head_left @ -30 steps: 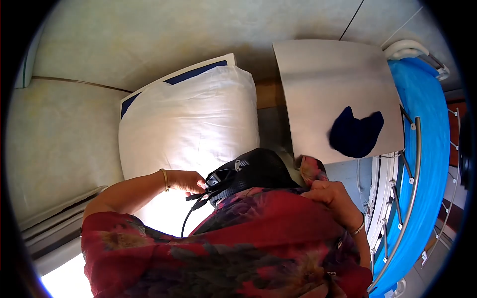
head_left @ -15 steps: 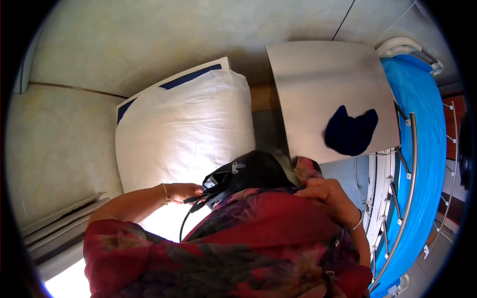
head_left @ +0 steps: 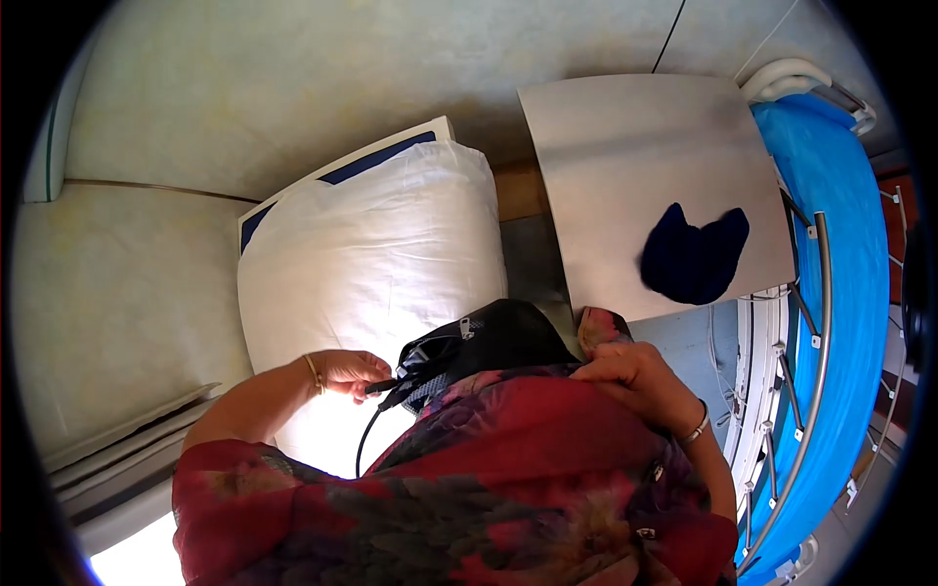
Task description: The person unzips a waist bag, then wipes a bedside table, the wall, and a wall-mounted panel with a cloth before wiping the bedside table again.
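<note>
A black bag [head_left: 513, 332] with a zip lies against my front, its left side open around dark items. At that opening, my left hand [head_left: 354, 374] is closed with its fingertips at a black cable plug [head_left: 380, 387], from which a black cable [head_left: 365, 442] hangs down. My right hand [head_left: 635, 379] is closed over the flowered red cloth [head_left: 603, 330] to the right of the bag; the fingers are partly hidden, and what they hold cannot be made out.
A white pillow [head_left: 376, 254] rests on a bed with a white and blue headboard [head_left: 383, 161]. To its right stands a pale cabinet top [head_left: 625, 166] with a dark blue knitted item [head_left: 694, 256]. A metal rail [head_left: 819, 332] borders a blue-covered bed [head_left: 852, 264] at the right.
My left hand has drawn slightly back from the bag's opening, and its fingers are now at the cable plug. My right hand has stayed nearly in place. The view has shifted slightly.
</note>
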A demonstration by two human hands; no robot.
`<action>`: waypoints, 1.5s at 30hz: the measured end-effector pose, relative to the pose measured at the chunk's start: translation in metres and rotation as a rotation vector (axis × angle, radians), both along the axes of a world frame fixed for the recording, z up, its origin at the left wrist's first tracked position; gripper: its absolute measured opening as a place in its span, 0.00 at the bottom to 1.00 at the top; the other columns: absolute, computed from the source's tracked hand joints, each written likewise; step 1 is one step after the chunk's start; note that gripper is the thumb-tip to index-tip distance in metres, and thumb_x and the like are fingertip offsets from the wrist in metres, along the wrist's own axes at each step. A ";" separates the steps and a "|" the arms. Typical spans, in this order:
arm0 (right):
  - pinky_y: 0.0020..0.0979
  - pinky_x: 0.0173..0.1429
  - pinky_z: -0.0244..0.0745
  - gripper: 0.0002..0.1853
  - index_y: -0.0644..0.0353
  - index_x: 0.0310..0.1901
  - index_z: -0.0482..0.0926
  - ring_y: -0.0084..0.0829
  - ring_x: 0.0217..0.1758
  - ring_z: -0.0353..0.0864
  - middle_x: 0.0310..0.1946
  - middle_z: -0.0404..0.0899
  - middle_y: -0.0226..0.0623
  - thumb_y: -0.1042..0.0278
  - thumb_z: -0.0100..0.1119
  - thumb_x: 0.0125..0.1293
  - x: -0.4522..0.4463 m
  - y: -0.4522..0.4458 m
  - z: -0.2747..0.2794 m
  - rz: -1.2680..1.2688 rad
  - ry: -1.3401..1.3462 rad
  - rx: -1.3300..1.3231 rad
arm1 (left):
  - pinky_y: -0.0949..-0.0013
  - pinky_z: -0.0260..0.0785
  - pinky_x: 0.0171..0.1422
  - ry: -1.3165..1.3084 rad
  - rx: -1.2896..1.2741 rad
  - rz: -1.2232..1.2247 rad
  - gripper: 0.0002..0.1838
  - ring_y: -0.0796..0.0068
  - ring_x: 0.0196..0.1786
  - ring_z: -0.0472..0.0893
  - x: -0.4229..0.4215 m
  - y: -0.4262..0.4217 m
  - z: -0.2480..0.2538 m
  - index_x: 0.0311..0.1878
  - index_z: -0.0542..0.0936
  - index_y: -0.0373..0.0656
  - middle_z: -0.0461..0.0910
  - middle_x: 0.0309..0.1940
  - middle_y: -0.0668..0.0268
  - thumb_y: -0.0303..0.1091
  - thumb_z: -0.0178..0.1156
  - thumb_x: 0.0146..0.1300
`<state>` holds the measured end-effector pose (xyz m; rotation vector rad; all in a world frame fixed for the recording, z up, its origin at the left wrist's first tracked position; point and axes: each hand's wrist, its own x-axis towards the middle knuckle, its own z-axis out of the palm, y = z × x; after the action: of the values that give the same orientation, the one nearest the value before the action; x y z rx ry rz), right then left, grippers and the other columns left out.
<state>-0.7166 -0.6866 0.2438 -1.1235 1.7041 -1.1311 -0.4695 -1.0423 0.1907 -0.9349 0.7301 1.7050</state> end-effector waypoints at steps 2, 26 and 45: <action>0.30 0.37 0.67 0.11 0.55 0.39 0.80 0.35 0.32 0.73 0.26 0.73 0.35 0.75 0.59 0.51 0.000 -0.006 -0.011 0.030 0.011 -0.043 | 0.78 0.69 0.17 0.077 0.006 -0.108 0.09 0.82 0.14 0.74 -0.019 -0.009 0.007 0.27 0.74 0.39 0.75 0.15 0.68 0.32 0.55 0.62; 0.37 0.40 0.70 0.09 0.53 0.40 0.73 0.41 0.39 0.76 0.34 0.76 0.37 0.72 0.51 0.55 -0.009 -0.142 -0.082 0.482 0.335 -0.080 | 0.77 0.57 0.16 -0.218 0.160 0.221 0.17 0.82 0.11 0.65 -0.009 0.008 0.005 0.21 0.73 0.44 0.68 0.10 0.72 0.38 0.46 0.65; 0.29 0.36 0.72 0.13 0.60 0.38 0.79 0.34 0.29 0.78 0.27 0.80 0.40 0.72 0.61 0.47 -0.005 -0.171 -0.056 0.274 -0.173 0.206 | 0.75 0.61 0.17 0.064 -0.350 -0.326 0.15 0.82 0.12 0.65 -0.056 0.010 0.034 0.20 0.73 0.43 0.68 0.10 0.71 0.37 0.51 0.61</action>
<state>-0.7215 -0.8573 0.1874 -1.0597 1.4455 -0.8366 -0.5253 -1.0320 0.2243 -0.9386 1.1823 1.3478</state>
